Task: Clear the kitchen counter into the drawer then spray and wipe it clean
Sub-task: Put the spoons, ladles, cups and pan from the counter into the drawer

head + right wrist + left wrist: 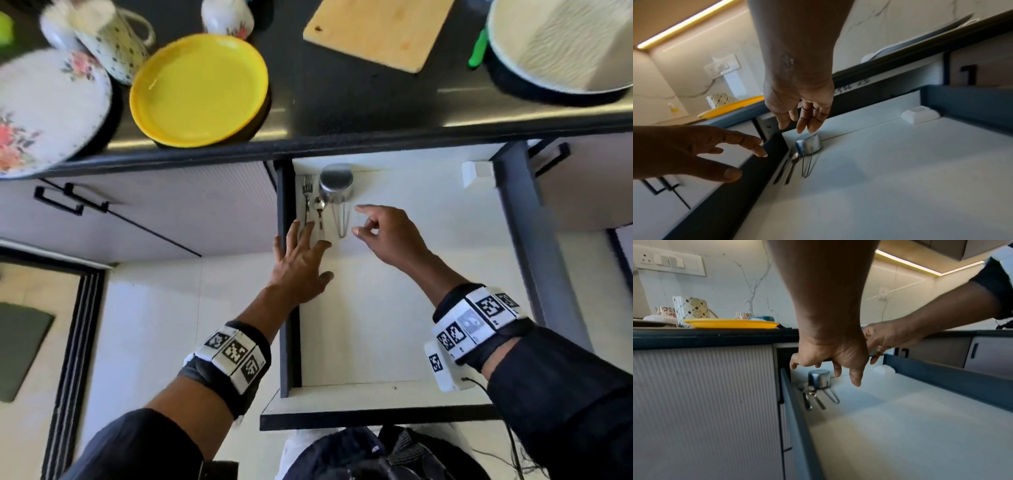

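Observation:
The drawer (286,342) stands pulled out, with dark walls and a white floor. In its far left corner lie a fork (307,192), a spoon (319,209) and a small steel cup (336,185) with a wire handle, mouth down. My left hand (303,250) reaches across the drawer's left wall with fingers spread, just short of the cutlery handles, and holds nothing. My right hand (380,229) hovers beside the cup's handle, fingers relaxed and empty. The right wrist view shows those fingers (803,123) hanging above the steel cup (808,145). On the dark counter sit a yellow plate (198,89) and a floral plate (48,109).
Also on the counter are a dotted mug (109,44), a small floral cup (227,15), a wooden cutting board (376,31), a green-handled item (478,48) and a dark pan (561,51). A white block (476,173) sits in the drawer's far right corner. Handled cabinet fronts flank the drawer.

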`<control>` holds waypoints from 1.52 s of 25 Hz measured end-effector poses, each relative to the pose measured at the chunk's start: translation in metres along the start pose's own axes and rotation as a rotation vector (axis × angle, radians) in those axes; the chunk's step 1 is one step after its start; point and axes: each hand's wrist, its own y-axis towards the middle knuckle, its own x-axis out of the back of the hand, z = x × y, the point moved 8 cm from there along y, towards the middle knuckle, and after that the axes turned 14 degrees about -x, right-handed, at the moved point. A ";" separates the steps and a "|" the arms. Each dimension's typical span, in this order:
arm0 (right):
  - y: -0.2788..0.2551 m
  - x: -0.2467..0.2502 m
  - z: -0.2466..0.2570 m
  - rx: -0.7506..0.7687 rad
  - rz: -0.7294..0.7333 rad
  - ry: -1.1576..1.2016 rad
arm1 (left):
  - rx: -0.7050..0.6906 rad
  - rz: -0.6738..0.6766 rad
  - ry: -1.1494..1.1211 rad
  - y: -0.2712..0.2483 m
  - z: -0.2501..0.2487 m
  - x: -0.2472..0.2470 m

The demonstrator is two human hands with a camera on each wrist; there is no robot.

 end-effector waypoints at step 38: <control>0.295 0.655 -0.461 -0.649 -0.498 0.048 | 0.088 -0.343 -0.202 0.550 -0.437 0.176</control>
